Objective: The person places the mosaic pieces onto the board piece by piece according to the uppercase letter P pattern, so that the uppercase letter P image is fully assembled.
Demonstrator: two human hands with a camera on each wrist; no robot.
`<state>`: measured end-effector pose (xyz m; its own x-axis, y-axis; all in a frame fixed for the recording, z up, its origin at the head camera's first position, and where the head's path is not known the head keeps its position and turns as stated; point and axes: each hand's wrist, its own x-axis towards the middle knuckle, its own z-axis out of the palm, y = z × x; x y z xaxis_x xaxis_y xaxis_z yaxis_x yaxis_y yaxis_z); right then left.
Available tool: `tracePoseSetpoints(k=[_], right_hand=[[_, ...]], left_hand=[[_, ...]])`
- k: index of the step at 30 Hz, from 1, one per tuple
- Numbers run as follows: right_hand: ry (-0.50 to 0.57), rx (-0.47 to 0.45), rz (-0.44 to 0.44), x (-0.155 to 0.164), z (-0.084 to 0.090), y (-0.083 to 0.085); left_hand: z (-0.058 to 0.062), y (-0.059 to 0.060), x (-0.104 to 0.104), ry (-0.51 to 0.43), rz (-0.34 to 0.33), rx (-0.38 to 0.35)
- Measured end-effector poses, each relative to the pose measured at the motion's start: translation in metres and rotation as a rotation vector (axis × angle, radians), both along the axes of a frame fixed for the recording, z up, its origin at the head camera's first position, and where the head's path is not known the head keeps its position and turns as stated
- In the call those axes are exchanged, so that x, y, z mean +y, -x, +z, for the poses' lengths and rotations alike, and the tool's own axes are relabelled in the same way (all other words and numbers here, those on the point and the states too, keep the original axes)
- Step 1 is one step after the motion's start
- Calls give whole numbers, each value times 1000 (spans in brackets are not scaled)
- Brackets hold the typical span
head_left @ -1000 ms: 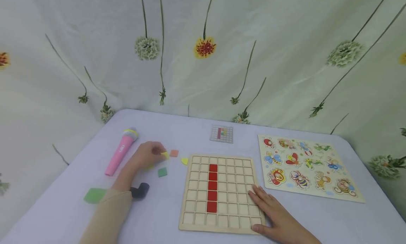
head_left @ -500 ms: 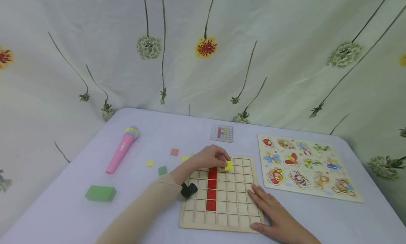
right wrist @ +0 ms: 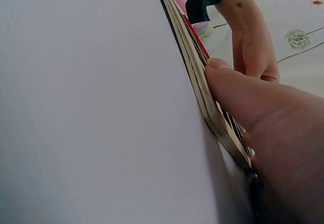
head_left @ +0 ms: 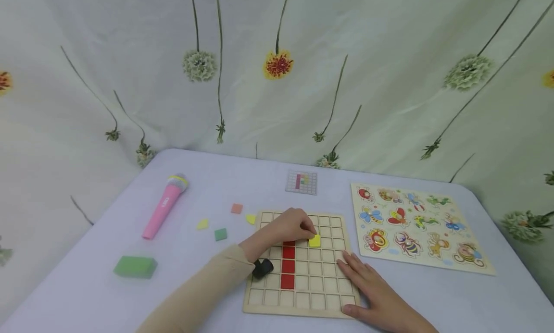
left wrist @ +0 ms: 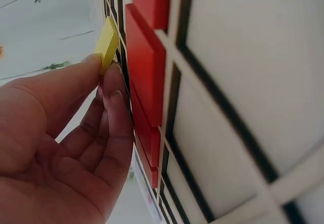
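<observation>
My left hand [head_left: 289, 228] reaches over a wooden grid board [head_left: 318, 302] and pinches a yellow square tile [head_left: 315, 240] between thumb and fingertips. In the left wrist view the yellow tile [left wrist: 107, 44] is tilted, close over the grid beside a column of red tiles [left wrist: 147, 67]. Those red tiles [head_left: 287, 266] sit in one column of the board; the hand covers the upper part of it. Along the board's right edge lies my right hand [head_left: 373, 295], fingers extended. In the right wrist view its thumb [right wrist: 228, 79] rests at the board's near rim.
Left of the board lie a green tile [head_left: 220, 234], an orange tile [head_left: 236, 208] and two yellow pieces. Farther left are a pink toy microphone [head_left: 162, 210] and a green block [head_left: 135, 266]. A pattern card [head_left: 301, 182] lies behind; an insect puzzle [head_left: 420, 227] lies right.
My left hand has picked up the yellow tile from the left of the table, carried it right over the board, and lowered it slightly nearer me. The right hand has stayed in place.
</observation>
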<state>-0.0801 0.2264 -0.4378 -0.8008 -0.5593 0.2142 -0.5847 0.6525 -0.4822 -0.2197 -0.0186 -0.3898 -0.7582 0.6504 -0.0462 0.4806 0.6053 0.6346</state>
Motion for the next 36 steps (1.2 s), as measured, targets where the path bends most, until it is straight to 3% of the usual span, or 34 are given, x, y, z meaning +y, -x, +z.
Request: tracePoseSetpoints(k=[6, 10, 14, 18, 21, 23, 26, 29, 36], right_hand=[[2, -19, -3, -1, 2, -2], [-10, -35, -11, -1, 0, -3], [-21, -16, -14, 0, -2, -3], [-26, 15, -14, 0, -2, -2], [-13, 13, -9, 0, -2, -1], [-10, -5, -6, 0, -1, -2], [-8, -43, -6, 0, 0, -2], [-13, -71, -12, -1, 0, -2], [-4, -56, -15, -1, 1, -2]], left_hand=[[0, -3, 0, 18, -44, 77], [1, -1, -10, -47, -38, 76], [7, 8, -45, -170, 75, 68], [7, 18, -99, -239, 277, 82], [2, 23, -136, -220, 443, 35], [-2, 26, -152, -167, 511, -12], [-8, 29, -165, -54, 534, -69], [-12, 32, -169, 10, 508, -58], [-10, 33, -164, 16, 526, -6]])
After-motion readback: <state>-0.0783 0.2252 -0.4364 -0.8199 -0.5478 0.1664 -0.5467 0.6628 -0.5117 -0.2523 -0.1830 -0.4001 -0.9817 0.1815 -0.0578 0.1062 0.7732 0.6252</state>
